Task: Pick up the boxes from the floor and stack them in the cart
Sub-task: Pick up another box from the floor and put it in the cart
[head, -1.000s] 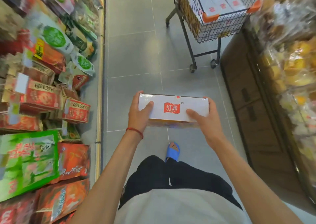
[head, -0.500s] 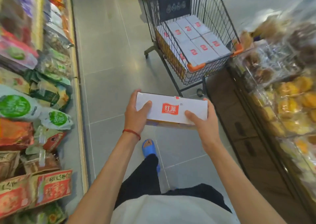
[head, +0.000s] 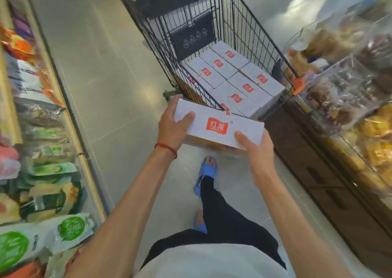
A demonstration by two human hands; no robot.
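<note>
I hold a white box (head: 220, 122) with a red logo flat in front of me, at the near corner of the cart. My left hand (head: 172, 127) grips its left end, thumb on top. My right hand (head: 255, 150) grips its right end. The black wire cart (head: 239, 34) stands just beyond the box, with orange corner bumpers. Inside it, several matching white boxes (head: 244, 85) lie packed flat in rows.
Shelves of snack bags (head: 42, 171) line the left side of the aisle. A wooden counter (head: 314, 157) with clear bins of baked goods (head: 350, 99) runs along the right, close to the cart. Grey tiled floor (head: 101, 82) lies between. My blue sandal (head: 206, 167) steps forward.
I have walked toward the cart with the box held in both hands. The cart now fills the view just beyond the box, and its inside shows.
</note>
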